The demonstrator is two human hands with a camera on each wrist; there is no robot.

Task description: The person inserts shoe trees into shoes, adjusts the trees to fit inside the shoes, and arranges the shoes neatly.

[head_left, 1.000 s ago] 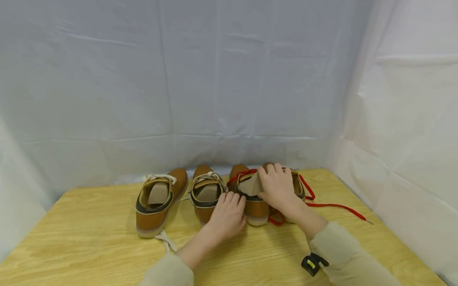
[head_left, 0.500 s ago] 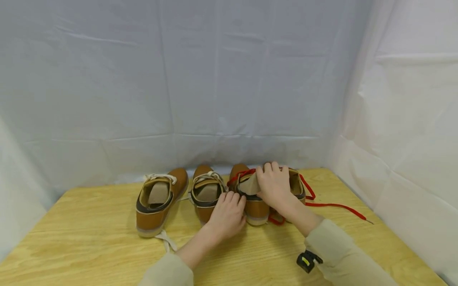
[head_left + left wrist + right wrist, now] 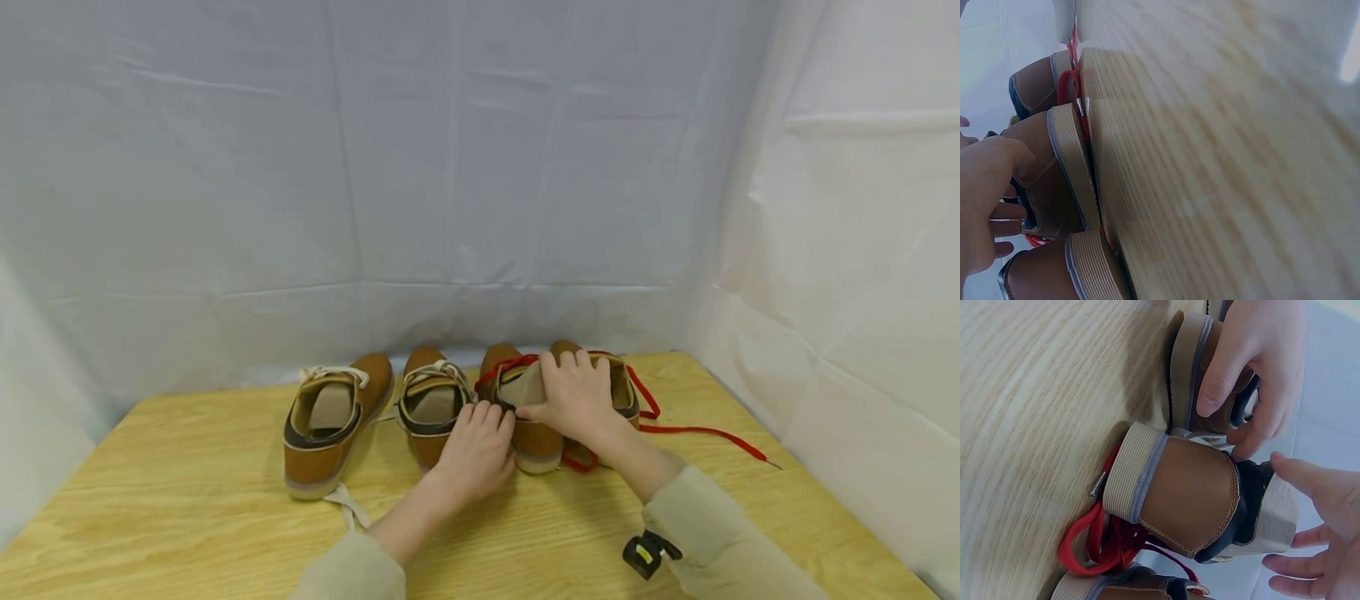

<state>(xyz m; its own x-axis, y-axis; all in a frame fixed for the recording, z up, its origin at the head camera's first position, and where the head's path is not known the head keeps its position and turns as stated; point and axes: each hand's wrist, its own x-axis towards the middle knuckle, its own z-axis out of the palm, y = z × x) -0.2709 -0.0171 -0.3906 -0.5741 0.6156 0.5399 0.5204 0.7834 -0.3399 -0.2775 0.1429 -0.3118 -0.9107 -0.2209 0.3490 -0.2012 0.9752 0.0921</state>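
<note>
Four-eyelet detail is too small to read on the brown shoe with red laces, third from the left. A beige insole sticks up out of its opening. My right hand is over that opening, holding the insole between thumb and fingers at its edges. My left hand lies between this shoe and its left neighbour, a brown shoe with cream laces. Its fingertips touch the red-laced shoe's dark collar, with the thumb apart, near the heels. The fourth shoe, also red-laced, is partly behind my right hand.
At the left stands another brown shoe with cream laces; a loose lace end trails in front. A red lace stretches right across the wooden table. White sheeting rises behind and at both sides.
My right hand has shifted slightly, and its thumb now reaches further left over the shoe's collar. My left hand and the shoes have stayed in place.
</note>
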